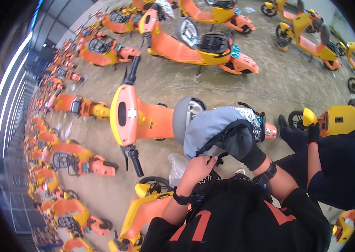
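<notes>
A grey cloth cover (206,126) with a dark underside is bunched up in front of me, over the rear of an orange and yellow scooter (156,122). At its lower edge my left hand (200,168), bare, has its fingers closed on the rim. My right hand (244,149), in a black glove, is bent over the cover's right side and grips its dark edge; its fingertips are hidden. Beside the cover, the scooter's grey seat (180,119) stands tipped up. Silvery wrapping (248,115) shows behind the cover, near the tail.
A person in dark clothes (341,168) works at my right, one gloved hand (313,133) at a yellow scooter (343,121). Clear plastic wrap (178,168) lies beside my left hand. Another scooter (144,214) stands close at lower left. Rows of scooters (76,161) fill the left and far side.
</notes>
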The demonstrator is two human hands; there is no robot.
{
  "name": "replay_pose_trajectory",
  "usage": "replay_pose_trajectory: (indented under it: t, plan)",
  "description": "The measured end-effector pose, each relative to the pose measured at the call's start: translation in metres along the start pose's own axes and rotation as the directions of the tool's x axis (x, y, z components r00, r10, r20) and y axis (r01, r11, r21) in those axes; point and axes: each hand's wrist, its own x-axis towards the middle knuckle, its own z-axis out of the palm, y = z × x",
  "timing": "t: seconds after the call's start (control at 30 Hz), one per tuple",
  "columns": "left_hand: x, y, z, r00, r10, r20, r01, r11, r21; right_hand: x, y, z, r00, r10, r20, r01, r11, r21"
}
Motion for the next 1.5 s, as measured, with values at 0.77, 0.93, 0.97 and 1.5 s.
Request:
replay_pose_trajectory:
  t: [0.77, 0.93, 0.97, 1.5]
  plan:
    - [0.032, -0.07, -0.152, 0.519, -0.122, -0.846, -0.388, 0.848, -0.36, 0.096, -0.034, 0.07, 0.968, 0.219, 0.123, -0.071, 0.709, -0.701]
    - [0.02, -0.056, -0.204, 0.283, 0.234, -0.93, -0.301, 0.942, 0.145, 0.173, -0.017, 0.097, 0.907, 0.309, 0.287, -0.239, 0.937, -0.254]
    - [0.015, -0.054, -0.212, 0.19, 0.34, -0.921, -0.26, 0.922, 0.287, 0.187, -0.015, 0.109, 0.938, 0.284, 0.2, -0.212, 0.924, -0.319]
    - [0.042, -0.137, 0.004, 0.781, 0.119, -0.612, 0.197, 0.884, 0.424, 0.261, -0.012, -0.088, 0.813, 0.511, -0.28, -0.579, 0.659, -0.48]
